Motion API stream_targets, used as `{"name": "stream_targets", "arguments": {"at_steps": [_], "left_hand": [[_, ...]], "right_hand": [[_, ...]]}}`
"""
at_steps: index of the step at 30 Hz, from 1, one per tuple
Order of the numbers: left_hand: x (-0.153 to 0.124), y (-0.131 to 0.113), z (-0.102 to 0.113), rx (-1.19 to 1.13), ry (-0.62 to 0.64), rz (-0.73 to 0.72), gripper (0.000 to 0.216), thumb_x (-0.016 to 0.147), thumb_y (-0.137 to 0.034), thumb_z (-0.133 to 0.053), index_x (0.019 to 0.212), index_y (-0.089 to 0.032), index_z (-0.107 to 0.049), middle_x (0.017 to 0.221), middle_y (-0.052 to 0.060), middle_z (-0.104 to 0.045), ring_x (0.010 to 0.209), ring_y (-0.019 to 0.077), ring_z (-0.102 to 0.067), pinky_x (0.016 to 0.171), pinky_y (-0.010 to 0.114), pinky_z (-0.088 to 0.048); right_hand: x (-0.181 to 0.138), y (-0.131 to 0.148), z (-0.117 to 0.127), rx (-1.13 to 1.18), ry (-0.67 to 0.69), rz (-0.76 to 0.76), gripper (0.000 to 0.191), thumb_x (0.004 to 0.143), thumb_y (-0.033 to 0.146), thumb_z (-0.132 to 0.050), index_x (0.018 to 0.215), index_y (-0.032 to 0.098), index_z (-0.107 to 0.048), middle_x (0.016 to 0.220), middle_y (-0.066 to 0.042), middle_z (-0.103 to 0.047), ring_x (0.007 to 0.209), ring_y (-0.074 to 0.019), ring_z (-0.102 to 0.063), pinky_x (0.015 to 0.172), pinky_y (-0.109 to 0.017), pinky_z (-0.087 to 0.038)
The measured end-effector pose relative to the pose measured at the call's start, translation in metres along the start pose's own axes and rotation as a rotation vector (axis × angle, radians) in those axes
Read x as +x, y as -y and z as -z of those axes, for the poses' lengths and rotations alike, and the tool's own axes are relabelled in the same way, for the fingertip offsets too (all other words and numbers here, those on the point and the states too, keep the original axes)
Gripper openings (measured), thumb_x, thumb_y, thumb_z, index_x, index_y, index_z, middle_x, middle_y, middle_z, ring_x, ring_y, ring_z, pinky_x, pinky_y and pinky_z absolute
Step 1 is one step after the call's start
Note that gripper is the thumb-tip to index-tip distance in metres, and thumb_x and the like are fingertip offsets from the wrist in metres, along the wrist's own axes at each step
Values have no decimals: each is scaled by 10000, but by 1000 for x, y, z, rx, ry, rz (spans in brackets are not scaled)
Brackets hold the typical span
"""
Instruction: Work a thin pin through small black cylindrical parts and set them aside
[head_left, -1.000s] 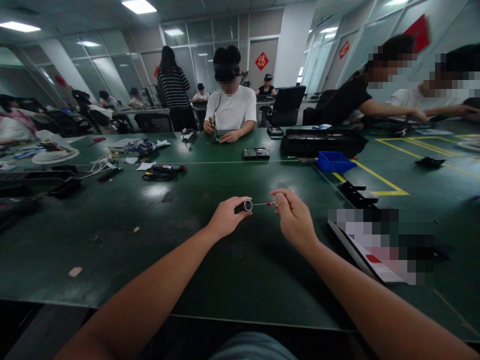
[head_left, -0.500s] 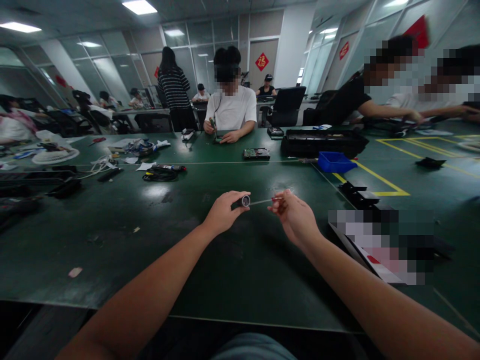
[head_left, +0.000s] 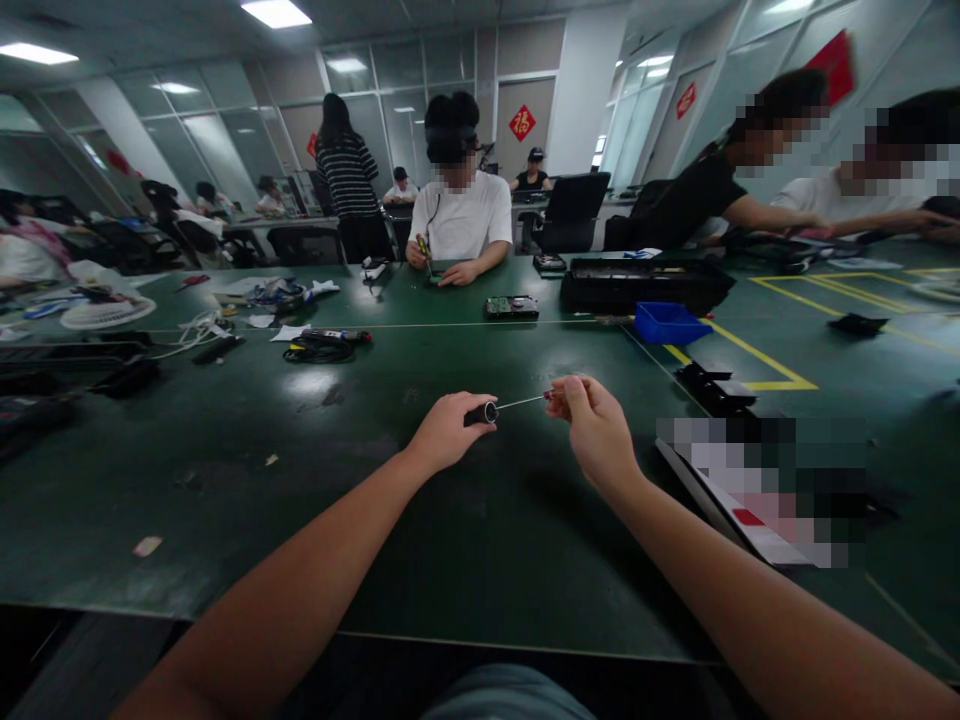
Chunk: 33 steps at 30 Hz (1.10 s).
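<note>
My left hand (head_left: 444, 432) is closed round a short black cylinder (head_left: 478, 413), whose round end has a pale rim and faces me and to the right. In my right hand (head_left: 598, 425), pinched between thumb and fingers, is a screwdriver (head_left: 523, 402) with a thin metal shaft. A bit of red shows at the fingertips, and the rest of its handle is hidden. The shaft points left, and its tip is at the cylinder's rimmed end; whether it touches is too small to tell. Both hands are above the green table (head_left: 450, 540).
A blue bin (head_left: 667, 323) and black parts (head_left: 716, 387) lie to the right, near a white box (head_left: 742, 500) that is partly blurred. Ahead are a circuit board device (head_left: 511, 307) and a coiled black cable (head_left: 322, 346). Across the table a person (head_left: 465, 220) works with a screwdriver.
The cylinder has dipped slightly and its rimmed end has turned a little. My right hand has rolled, with its fingers drawn in more round the screwdriver.
</note>
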<state>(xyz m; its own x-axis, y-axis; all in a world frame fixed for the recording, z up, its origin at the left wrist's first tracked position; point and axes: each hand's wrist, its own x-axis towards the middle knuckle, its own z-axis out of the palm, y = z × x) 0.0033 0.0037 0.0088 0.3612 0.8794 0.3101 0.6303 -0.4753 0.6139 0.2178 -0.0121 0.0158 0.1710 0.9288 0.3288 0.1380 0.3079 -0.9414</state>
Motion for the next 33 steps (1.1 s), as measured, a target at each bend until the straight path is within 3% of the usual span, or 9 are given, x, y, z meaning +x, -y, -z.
{"name": "stream_targets", "arguments": {"at_steps": [6,13,20,23,29,33], "left_hand": [[0,6,-3,44,10,-33,385,829,-234,-744,1210,-233,-684,1118,59,-702,1052,238,-629,986,412,-459],[1,7,-4,70,38,-23,401,824,-239,-750,1219,-235,-683,1117,60,-693,1053,244,-619,967,412,-459],[0,5,-3,44,37,1,378,847,-248,-725,1222,-239,-679,1120,56,-686,1056,245,-614,964,410,-459],[-1,4,-4,-9,0,39,354,840,-261,-731,1189,-227,-679,1110,56,-685,1037,242,-618,944,403,-469],[1,7,-6,-311,-211,120,337,889,-274,-653,1215,-212,-593,1146,65,-666,1038,213,-623,946,364,-474],[-3,-1,-2,-385,-138,146,319,954,-378,-541,1225,-209,-542,1035,53,-641,853,176,-604,790,329,-489]], "right_hand": [[-7,11,0,-327,85,156,313,995,457,-422,932,220,-615,765,-40,-678,728,-207,-642,704,-354,-475],[-7,12,1,-398,120,172,264,1001,408,-412,955,224,-594,788,-44,-683,751,-221,-654,706,-351,-460],[-6,14,3,-432,67,189,264,1000,400,-415,924,222,-595,759,-38,-674,726,-215,-643,683,-332,-440],[-6,16,4,-418,47,188,275,1002,411,-420,931,218,-602,759,-33,-669,718,-203,-636,677,-318,-436],[-8,22,5,-403,34,172,290,1015,428,-406,962,215,-595,639,21,-588,583,-157,-571,598,-277,-399],[-8,22,5,-407,58,167,283,1014,423,-414,973,214,-599,632,22,-586,581,-157,-574,594,-275,-396]]}}
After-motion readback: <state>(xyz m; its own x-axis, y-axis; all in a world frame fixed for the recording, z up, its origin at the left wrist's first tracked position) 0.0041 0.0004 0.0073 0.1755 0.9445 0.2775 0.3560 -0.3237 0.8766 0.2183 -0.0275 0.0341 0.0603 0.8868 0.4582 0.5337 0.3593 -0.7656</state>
